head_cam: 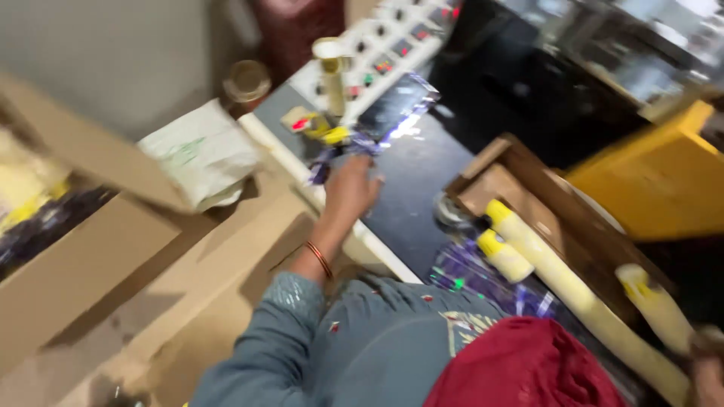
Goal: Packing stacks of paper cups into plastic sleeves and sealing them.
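The whole view is blurred by motion. My left hand (351, 188), with a teal sleeve and a thin bangle at the wrist, reaches forward over the edge of a glossy black surface (422, 188). Its fingers are closed on shiny purple-blue foil wrappers (329, 161). More of the same foil (483, 283) lies near my body. Only a blurred sliver of my right hand (709, 369) shows at the bottom right corner, beside the end of a cream roll with a yellow cap (658, 305); its grip is hidden.
Open cardboard boxes (90, 249) fill the left, with a white bag (204, 151) on them. A white panel with coloured buttons (381, 49) lies ahead. A wooden tray (520, 177) with cream rolls (539, 252) and a yellow box (656, 177) are on the right.
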